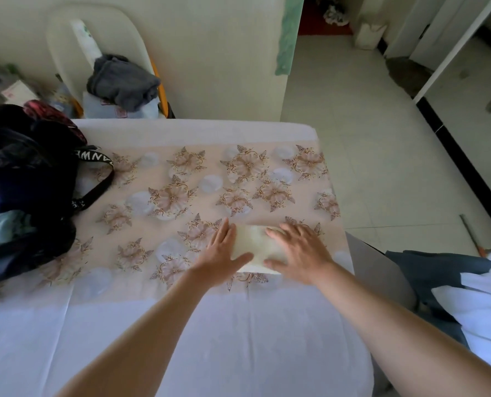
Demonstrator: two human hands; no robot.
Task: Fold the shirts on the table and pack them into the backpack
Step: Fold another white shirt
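Seen from above, two bare hands lie flat on a small folded cream shirt (251,243) on the near right part of the tabletop (164,325). The left hand (224,250) has straight fingers side by side along the shirt's left edge, with its thumb stretched across the fabric. The right hand (298,249) presses on the shirt's right half, fingers straight and slightly spread. Neither hand grips anything.

A floral cloth (181,179) covers the middle of the tabletop. At its left edge, well apart from the shirt, sits a black backpack (29,173) with its mouth open; pale blue fabric (3,226) shows inside. A black strap (96,181) trails from it, printed with white capitals, of which only "ANWE" is legible. A grey garment (124,81) is heaped behind the tabletop.
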